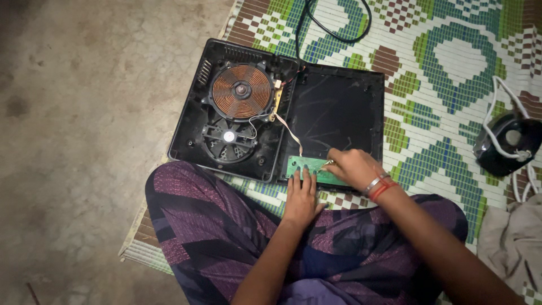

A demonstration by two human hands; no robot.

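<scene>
Left hand [300, 197] flat on circuit board [307, 168]

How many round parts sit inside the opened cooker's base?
2: the copper coil in the upper part of the base, and the black fan just below it. Others may be hidden.
</scene>
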